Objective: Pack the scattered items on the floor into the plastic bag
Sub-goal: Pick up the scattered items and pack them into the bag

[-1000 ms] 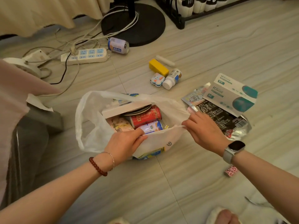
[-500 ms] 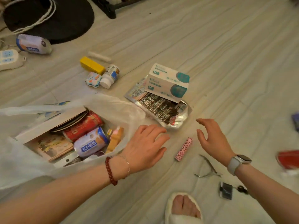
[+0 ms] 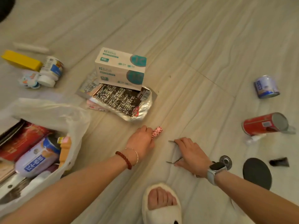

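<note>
Since a moment ago both our hands have dropped to the floor [image 3: 202, 54], away from the plastic bag [image 3: 53, 113]. The bag lies open at left, holding 1 red can [image 3: 24, 139], 1 white-and-blue can [image 3: 34, 159] and flat packets. Our left hand [image 3: 142, 139] has its grip closed on the pink patterned tube [image 3: 156, 132]; our right hand [image 3: 191, 156] has its grip closed over the metal nippers [image 3: 174, 161].

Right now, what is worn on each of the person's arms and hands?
Both forearms are bare, without sleeves. The left hand has a dark red bead bracelet and a thin metal bangle at its wrist. The right hand has a smartwatch with a pale grey band.
</note>
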Motion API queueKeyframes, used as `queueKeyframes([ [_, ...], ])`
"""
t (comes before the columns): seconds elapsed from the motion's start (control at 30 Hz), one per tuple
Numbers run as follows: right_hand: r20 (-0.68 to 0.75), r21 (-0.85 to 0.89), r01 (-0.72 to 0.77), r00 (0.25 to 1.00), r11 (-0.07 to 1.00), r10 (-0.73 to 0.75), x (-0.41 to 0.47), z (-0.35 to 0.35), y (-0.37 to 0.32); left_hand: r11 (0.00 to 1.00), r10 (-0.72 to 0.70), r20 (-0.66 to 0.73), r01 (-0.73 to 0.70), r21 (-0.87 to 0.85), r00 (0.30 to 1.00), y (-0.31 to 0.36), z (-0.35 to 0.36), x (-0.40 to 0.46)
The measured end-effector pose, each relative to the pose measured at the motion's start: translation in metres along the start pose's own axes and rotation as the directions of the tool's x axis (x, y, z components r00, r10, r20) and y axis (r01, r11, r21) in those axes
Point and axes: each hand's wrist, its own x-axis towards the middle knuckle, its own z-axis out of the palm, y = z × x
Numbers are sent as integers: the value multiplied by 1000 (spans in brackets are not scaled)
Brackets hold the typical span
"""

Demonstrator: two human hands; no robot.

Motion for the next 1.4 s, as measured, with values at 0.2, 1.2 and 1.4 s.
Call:
queueKeyframes([
  [0.2, -167, 437, 67, 986, 897, 8, 15, -28, -25, 986, 103, -230, -130, -107, 968, -4, -53, -42],
  [1.2, -478, 2, 757, 575, 653, -664, 90, -132, -290, 914, -385, -705, 353, -200, 595, -178, -159, -189],
  [1.4, -624, 140, 302, 767, 943, -153, 151, -167, -180, 970, -240, -683, 201, -138, 690, -137, -189, -108],
])
